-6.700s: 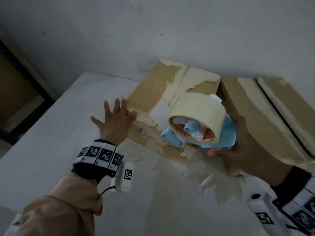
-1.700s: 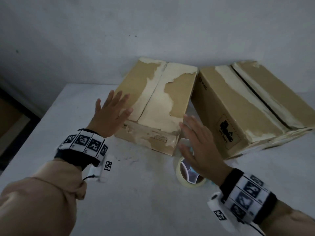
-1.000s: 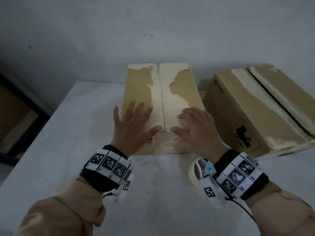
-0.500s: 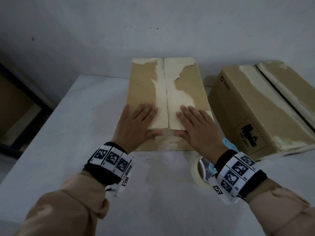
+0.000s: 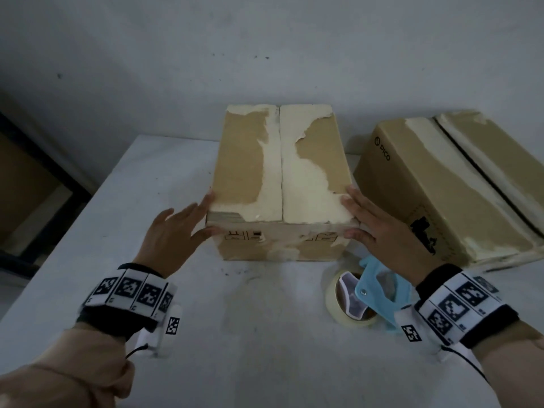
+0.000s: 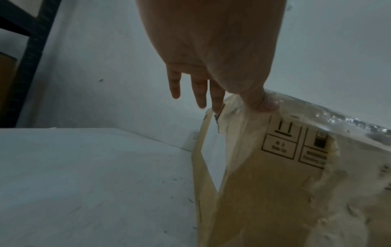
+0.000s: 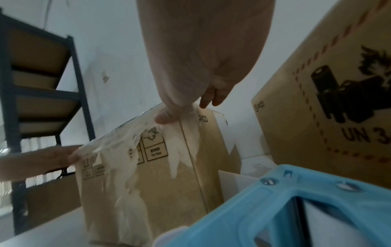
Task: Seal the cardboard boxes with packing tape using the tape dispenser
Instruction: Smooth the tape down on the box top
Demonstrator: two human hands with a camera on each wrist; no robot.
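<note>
A worn cardboard box (image 5: 279, 178) with its two top flaps down stands square in front of me, and old tape residue runs along its centre seam. My left hand (image 5: 182, 225) lies flat against its near-left corner with straight fingers, the thumb on the front face (image 6: 275, 183). At the near-right corner my right hand (image 5: 371, 228) does the same, and its thumb presses the top front edge (image 7: 158, 167). The blue tape dispenser (image 5: 371, 298) with its beige roll lies on the table under my right wrist, held by neither hand.
A second, larger cardboard box (image 5: 456, 187) sits tilted to the right, close to the first, with a dark open seam on top. The white table (image 5: 235, 348) ends at a grey wall behind. A dark metal shelf (image 7: 42, 83) stands off to the left.
My right hand set the dispenser down, and both hands turned the box square to me. They then slid from the top flaps out to the near corners.
</note>
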